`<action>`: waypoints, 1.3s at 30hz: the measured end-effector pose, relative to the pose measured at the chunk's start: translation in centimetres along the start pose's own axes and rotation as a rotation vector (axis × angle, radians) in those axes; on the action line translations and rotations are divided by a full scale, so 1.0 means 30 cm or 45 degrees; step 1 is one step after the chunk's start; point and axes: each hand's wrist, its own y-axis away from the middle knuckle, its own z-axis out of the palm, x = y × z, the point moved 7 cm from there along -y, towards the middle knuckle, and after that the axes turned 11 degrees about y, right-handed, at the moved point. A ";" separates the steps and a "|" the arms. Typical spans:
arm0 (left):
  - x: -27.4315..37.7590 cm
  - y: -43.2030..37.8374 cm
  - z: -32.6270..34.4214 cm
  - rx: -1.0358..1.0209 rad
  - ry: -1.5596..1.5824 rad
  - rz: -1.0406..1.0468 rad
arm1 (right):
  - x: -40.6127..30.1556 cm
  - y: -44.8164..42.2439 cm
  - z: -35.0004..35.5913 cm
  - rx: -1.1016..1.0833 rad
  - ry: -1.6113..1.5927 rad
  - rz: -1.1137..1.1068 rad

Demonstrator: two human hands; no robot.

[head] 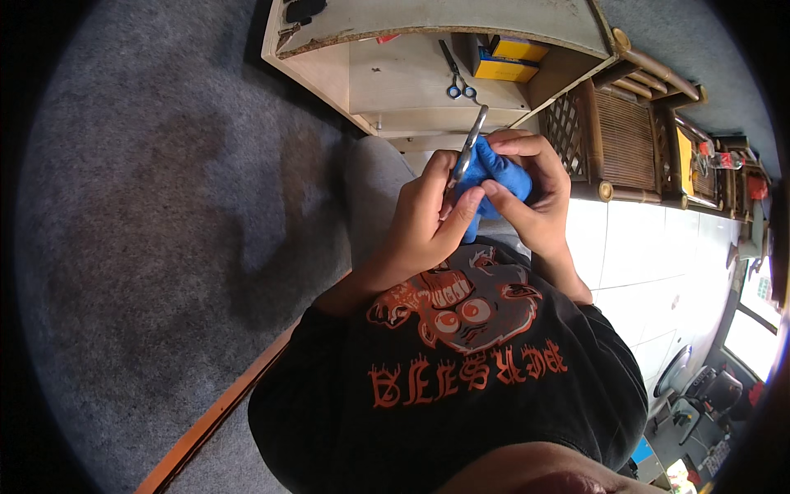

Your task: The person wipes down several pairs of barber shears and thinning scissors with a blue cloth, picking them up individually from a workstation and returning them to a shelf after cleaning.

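Observation:
My left hand grips a shiny, curved metal tool, whose lower part is hidden by my fingers and the cloth, so its exact kind cannot be told. A crumpled blue cloth is bunched in my right hand and lies against the tool's right side. Both thumbs press the front of the cloth, with their tips close together. Just beyond my hands, a pair of scissors with blue-lined finger rings lies on the cabinet shelf.
Yellow-and-blue boxes sit inside the wooden cabinet, right of the scissors. The cabinet's top board has a chipped edge. Bamboo chairs line the right side, near a bottle. White tiles lie beyond my right arm.

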 end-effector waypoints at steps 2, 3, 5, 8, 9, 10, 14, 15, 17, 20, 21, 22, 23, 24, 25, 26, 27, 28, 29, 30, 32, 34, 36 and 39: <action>-0.014 0.007 -0.007 0.066 0.141 0.072 | -0.001 0.006 0.006 -0.042 -0.252 -0.028; -0.018 0.007 -0.008 0.086 0.188 0.098 | 0.000 0.003 0.007 -0.043 -0.251 -0.028; -0.016 0.004 -0.015 0.113 0.298 0.110 | 0.051 0.006 0.007 0.004 -0.475 0.180; -0.005 0.014 -0.016 0.029 0.320 0.136 | 0.093 0.024 0.021 -0.001 -0.428 0.299; 0.002 0.018 -0.015 -0.019 0.315 0.151 | 0.080 0.018 0.025 -0.038 -0.312 0.222; -0.006 0.029 -0.013 -0.043 0.409 0.052 | 0.069 0.016 0.028 -0.067 -0.199 0.146; 0.009 0.019 -0.002 -0.069 0.575 0.084 | 0.028 0.017 0.047 -0.143 -0.094 0.003; 0.013 0.016 0.006 -0.071 0.577 0.088 | 0.029 0.026 0.074 -0.197 -0.258 0.022; -0.005 0.008 0.008 0.068 0.819 -0.034 | 0.019 0.037 0.088 -0.250 -0.418 0.038; 0.012 0.002 0.002 0.083 0.615 -0.051 | -0.004 0.036 0.072 -0.202 -0.046 0.065; -0.006 0.007 0.000 0.086 0.622 -0.120 | -0.006 0.038 0.068 -0.200 -0.044 0.062; -0.024 0.011 -0.002 0.088 0.629 -0.189 | 0.004 0.039 0.058 -0.168 -0.033 0.115; -0.042 0.016 -0.002 0.091 0.638 -0.260 | 0.014 0.040 0.048 -0.135 -0.022 0.169; -0.039 0.014 -0.007 0.076 0.614 -0.193 | -0.007 0.030 0.046 -0.118 0.059 0.098; -0.030 0.008 -0.012 0.060 0.590 -0.127 | -0.010 0.028 0.048 -0.119 0.057 0.096; -0.014 -0.003 -0.014 0.090 0.505 -0.032 | -0.012 0.026 0.044 -0.088 0.135 0.089; 0.006 -0.016 -0.014 0.123 0.421 0.060 | -0.015 0.025 0.038 -0.054 0.216 0.084; 0.017 -0.016 -0.015 0.097 0.402 -0.007 | -0.019 0.023 0.047 -0.052 0.217 0.085; 0.017 -0.015 -0.015 0.072 0.383 -0.075 | -0.021 0.020 0.044 0.064 0.097 0.107; 0.015 -0.012 -0.019 0.071 0.383 -0.072 | -0.020 0.022 0.034 0.176 -0.023 0.127; -0.010 -0.007 -0.021 0.062 0.408 -0.156 | -0.008 0.035 0.018 0.163 0.064 0.153; -0.011 -0.006 -0.019 0.042 0.411 -0.157 | -0.005 0.040 -0.001 0.155 0.153 0.186; -0.012 -0.005 -0.015 0.023 0.411 -0.159 | -0.051 0.026 -0.012 0.144 0.375 0.009; -0.013 -0.001 -0.006 -0.024 0.418 -0.151 | -0.087 0.007 -0.022 0.166 0.590 -0.168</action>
